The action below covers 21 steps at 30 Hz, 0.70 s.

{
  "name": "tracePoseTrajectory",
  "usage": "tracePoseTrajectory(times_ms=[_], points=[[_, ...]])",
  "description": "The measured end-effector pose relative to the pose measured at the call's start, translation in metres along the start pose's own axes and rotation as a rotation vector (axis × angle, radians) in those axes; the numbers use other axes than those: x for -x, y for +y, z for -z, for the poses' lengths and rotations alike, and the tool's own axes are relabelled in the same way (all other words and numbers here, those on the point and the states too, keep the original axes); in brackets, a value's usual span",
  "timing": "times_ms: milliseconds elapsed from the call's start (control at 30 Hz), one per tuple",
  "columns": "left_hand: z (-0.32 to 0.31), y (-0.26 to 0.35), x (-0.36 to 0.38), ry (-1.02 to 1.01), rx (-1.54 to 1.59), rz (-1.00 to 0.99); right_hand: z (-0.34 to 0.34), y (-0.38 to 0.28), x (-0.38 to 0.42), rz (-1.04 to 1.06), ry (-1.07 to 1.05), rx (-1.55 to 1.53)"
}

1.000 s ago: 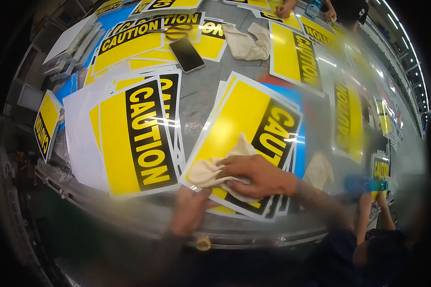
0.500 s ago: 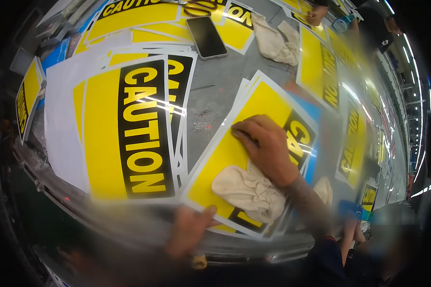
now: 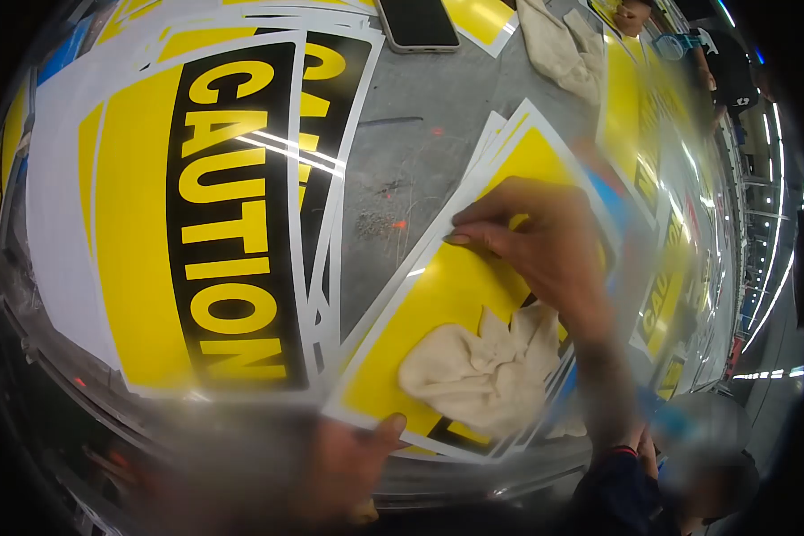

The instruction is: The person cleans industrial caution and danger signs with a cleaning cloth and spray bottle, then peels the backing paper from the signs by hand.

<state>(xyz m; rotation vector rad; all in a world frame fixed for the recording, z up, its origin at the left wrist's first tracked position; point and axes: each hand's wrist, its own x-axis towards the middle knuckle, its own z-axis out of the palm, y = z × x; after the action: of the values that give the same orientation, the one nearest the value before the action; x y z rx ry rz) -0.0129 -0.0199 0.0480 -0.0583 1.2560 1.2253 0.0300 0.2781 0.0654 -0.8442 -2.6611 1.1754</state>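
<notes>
A stack of yellow caution signs [image 3: 420,313] lies slanted in front of me, with a crumpled cream cloth [image 3: 482,366] on its lower part. My right hand [image 3: 545,237] reaches over the stack, thumb and index finger brought near each other at the top sign's left edge; whether anything is between them is too small to tell. At the stack's lower left corner, my left hand [image 3: 353,460] holds the sign's edge, its thumb on top and its fingers blurred. To the left lies another pile with a large caution sign [image 3: 143,223] on top.
A phone [image 3: 418,22] lies at the top of the grey table [image 3: 393,170], near a second cream cloth [image 3: 558,49]. More signs [image 3: 634,116] lie on the right. Another person's hand [image 3: 632,16] is at the upper right; a person [image 3: 710,447] is at the lower right.
The view has come closer and shifted, so the phone sits higher in it. My right hand's thumb and index finger have moved to the top sign's left edge. My left hand stays at the lower corner.
</notes>
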Motion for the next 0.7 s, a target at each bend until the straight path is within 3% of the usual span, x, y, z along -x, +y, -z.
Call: tracePoseTrajectory(times_ms=[700], points=[[0.0009, -0.0026, -0.002, -0.018, 0.025, -0.021, -0.0001, -0.0045, 0.0001, -0.02, 0.006, 0.052]])
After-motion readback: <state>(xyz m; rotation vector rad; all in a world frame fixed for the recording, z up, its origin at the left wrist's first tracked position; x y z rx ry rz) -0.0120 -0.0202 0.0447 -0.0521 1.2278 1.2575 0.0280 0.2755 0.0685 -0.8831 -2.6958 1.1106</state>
